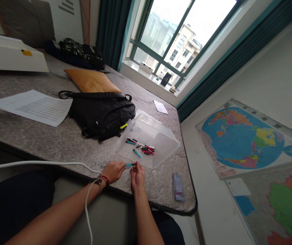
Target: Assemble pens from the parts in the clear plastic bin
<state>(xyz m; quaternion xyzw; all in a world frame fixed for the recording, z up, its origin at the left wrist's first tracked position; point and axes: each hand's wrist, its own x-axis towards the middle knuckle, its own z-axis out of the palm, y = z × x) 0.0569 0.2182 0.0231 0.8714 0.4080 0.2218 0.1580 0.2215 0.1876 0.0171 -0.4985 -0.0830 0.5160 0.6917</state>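
Teal pen sits level between both hands at the near edge of the bed, at about six o'clock from the clear plastic sheet. The left hand pinches the teal barrel, thumb and fingers closed on it. The right hand closes its fingertips on the dark end, a cap or a tip; it is too small to tell which.

The work appears to be parting or joining that end piece. To do it well, I judge, the left hand should hold the barrel fixed while only the right moves. It should move straight along the pen's line rather than bending it, gripping close to the joint. With both hands low over the bed, a slipped piece would land there, not over the edge.

The other pens lie clustered on the sheet at twelve o'clock from the hands. The black bag lies at eleven o'clock, well apart. The white cable crosses the left wrist and might tug, so it needs slack.
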